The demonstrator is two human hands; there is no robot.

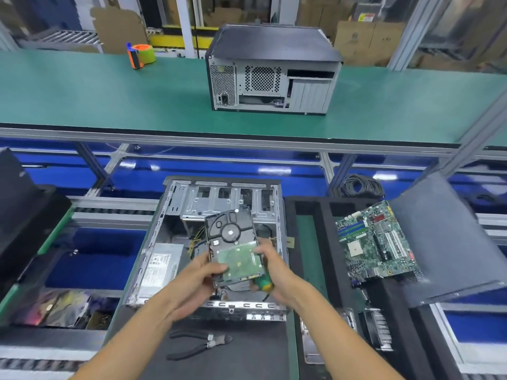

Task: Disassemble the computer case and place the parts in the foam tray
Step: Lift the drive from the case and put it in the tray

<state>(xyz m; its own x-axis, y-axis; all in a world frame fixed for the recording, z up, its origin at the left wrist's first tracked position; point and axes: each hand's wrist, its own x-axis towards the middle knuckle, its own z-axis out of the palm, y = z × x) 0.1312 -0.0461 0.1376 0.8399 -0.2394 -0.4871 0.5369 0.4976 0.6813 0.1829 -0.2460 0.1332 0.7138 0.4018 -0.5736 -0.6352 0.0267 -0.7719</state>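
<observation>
Green worktop (pixel 82 91): both hands, left hand (pixel 201 272) and right hand (pixel 270 266), grip the hard drive (pixel 233 242) above the opened case (pixel 219 198), motherboard (pixel 375 242) already in the foam tray (pixel 323 212) at three o'clock, power supply (pixel 159 267) remaining.

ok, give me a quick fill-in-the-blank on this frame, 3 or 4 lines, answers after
1. Both hands hold a ____ above the open case.
2. The right hand also holds a screwdriver with a ____ handle.
3. The motherboard lies in the foam tray to the ____ of the open case.
4. On the black mat near the left hand lie black-handled ____.

Answers: hard drive; green; right; pliers
</observation>
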